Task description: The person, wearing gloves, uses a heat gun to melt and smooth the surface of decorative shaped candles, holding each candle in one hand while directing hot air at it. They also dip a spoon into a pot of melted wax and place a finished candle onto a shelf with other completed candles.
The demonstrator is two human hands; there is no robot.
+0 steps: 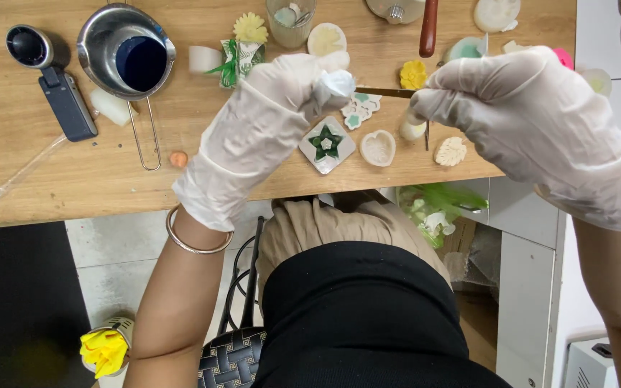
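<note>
On the wooden table (pixel 8 144), far L: a black handheld device (pixel 52 79) w/ round lens end, lying flat. Just R of it, a steel pouring pot (pixel 125 49), dark blue liquid inside, wire handle pointing toward the table edge. A white wax block (pixel 111 106) sits at the pot's lower L; a small orange ball (pixel 178 159) lies near the handle tip.

Centre: L hand (pixel 264 122), white glove, metal bangle (pixel 194 241) at wrist, raised over the table, fingers pinched shut on a small white piece (pixel 339 81). Below it, a square mould (pixel 327 144) w/ green star, then a heart-shaped mould (pixel 378 148), both flat on the table, apart from the hands.

Between hands: a thin dark-and-gold tool (pixel 386 92), roughly horizontal, tip meeting the white piece. A yellow flower piece (pixel 412 74) lies just behind it.

R: R hand (pixel 533 115), gloved, fingers closed on the tool's other end. A cream leaf shape (pixel 451 151) on the table under that hand. Exact grip on the tool: partly hidden by the glove.

Lower L, on the floor: a cup w/ yellow material (pixel 106 348).
</note>
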